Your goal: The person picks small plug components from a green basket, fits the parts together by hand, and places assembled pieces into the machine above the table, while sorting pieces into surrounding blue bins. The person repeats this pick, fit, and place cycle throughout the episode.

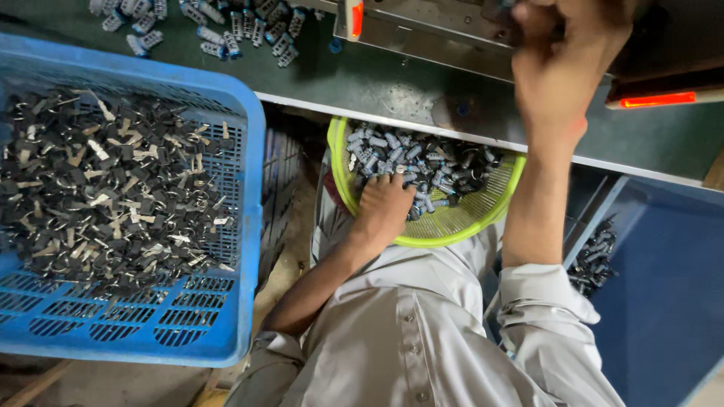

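Hands work apart here: the left hand [383, 207] reaches down into a round yellow-green plastic mesh basket [483, 218] resting on the person's lap, just under the near edge of the dark green desk [392, 83]. Its fingers are curled down into the heap of small grey and blue ribbed cylindrical parts [422, 162] that fills the far half of the basket; whether that grip has closed on any of them cannot be told, since the fingertips are buried in the pile. The right hand [562, 71] is raised to the far right, over the desk, up against a grey metal machine [430, 30] with red-lit strips; its grip is turned away and blurred, so how far open it is cannot be told. At left stands a large blue plastic slotted crate [226, 301] heaped with small black and pale flat pieces [105, 188]. More ribbed grey parts [219, 26] lie scattered at the far left of the desk, and others sit in a blue bin [664, 286] at right.
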`<state>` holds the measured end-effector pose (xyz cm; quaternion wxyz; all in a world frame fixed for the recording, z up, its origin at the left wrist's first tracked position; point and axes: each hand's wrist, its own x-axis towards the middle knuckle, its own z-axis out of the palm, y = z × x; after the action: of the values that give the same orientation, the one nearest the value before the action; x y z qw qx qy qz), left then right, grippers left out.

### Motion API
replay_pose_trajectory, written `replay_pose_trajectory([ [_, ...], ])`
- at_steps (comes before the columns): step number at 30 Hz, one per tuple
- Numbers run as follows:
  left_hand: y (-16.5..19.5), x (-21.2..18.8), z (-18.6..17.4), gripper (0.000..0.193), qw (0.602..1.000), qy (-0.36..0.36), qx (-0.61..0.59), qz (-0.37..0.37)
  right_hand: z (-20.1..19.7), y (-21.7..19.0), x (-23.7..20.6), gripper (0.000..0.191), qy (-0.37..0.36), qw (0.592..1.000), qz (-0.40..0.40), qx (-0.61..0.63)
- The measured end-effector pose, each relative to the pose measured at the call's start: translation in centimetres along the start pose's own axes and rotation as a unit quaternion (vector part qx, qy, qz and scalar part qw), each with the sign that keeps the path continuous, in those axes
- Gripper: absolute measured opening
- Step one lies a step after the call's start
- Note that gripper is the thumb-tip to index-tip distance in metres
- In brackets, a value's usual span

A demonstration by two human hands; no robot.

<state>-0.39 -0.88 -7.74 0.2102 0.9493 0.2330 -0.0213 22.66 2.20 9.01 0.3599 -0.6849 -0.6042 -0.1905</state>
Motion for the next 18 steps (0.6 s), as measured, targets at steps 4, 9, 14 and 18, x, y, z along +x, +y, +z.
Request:
replay_pose_trajectory([
  [4,-0.3,0.0,0.5,0.005,0.996,0.02,0.004,0.091,-1.8,-3.5,-4.4,0.026,0.066,0.996,0.03,0.057],
  [9,-1.1,-0.6,0.1,0.006,0.994,0.023,-0.002,0.107,0.1,-5.7,-15.9,0.019,-0.138,0.957,0.184,0.176],
  [14,-1.0,0.0,-2.3,0.01,0.993,0.073,-0.075,0.063,0.2,-5.6,-20.0,0.032,-0.31,0.91,0.232,0.145],
  [18,-0.1,0.5,-4.5,0.019,0.937,0.17,-0.305,0.025,0.6,-5.5,-20.4,0.049,-0.379,0.896,0.206,0.11],
])
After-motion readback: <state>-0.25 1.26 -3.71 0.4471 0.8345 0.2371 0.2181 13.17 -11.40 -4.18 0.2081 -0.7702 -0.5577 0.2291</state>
